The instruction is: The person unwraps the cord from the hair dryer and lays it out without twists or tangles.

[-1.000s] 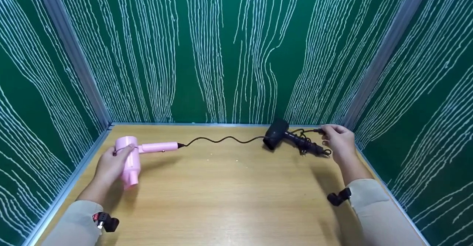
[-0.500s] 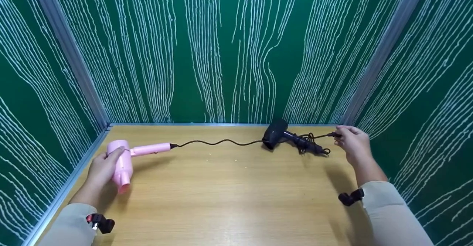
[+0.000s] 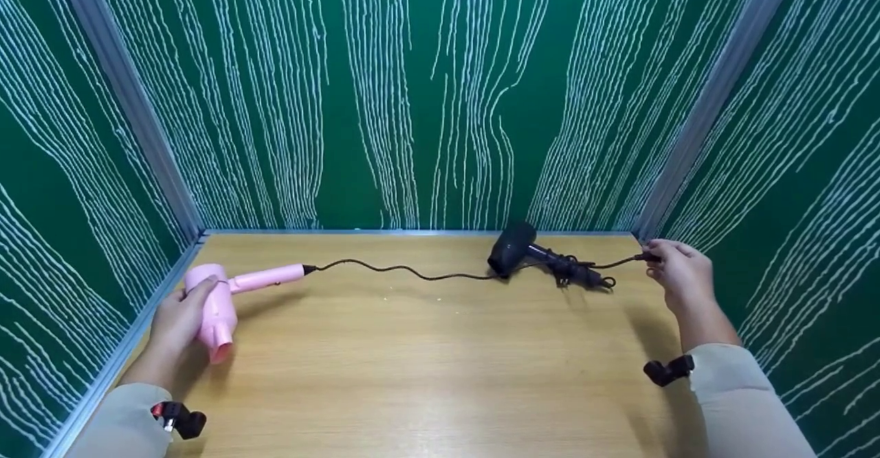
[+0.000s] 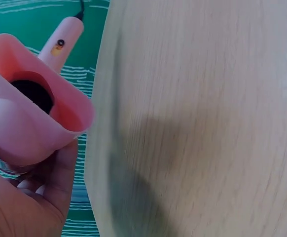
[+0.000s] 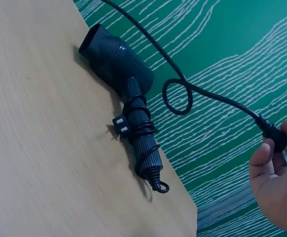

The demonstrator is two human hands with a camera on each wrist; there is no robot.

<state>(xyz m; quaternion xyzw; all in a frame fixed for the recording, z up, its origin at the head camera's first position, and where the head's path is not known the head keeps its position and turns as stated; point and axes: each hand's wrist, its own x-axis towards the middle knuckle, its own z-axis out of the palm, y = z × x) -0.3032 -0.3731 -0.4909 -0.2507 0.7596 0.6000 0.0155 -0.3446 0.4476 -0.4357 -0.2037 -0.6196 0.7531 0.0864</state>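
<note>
My left hand (image 3: 177, 317) grips the pink hair dryer (image 3: 218, 307) round its barrel, above the table. Its nozzle (image 4: 72, 106) points toward me, and the handle (image 3: 268, 278) extends right. From the handle end a wavy black cord (image 3: 405, 272) runs across to my right hand (image 3: 684, 279), which pinches the plug (image 5: 276, 138) between thumb and fingers. A black hair dryer (image 3: 514, 248) lies on the table at the back right, with its own cord wound round its handle (image 5: 141, 133). The pink dryer's cord passes by it; whether they touch I cannot tell.
The wooden table (image 3: 440, 375) is enclosed by green walls (image 3: 371, 100) with white wavy lines. Metal posts (image 3: 715, 93) stand at the back corners. A few tiny pale specks (image 3: 438, 299) lie mid-table. Small black devices (image 3: 668, 371) sit on both wrists.
Both hands have moved apart: the left with the pink hair dryer to the left and nearer me, the right with the plug to the right. The cord spans wider. The black dryer stayed put.
</note>
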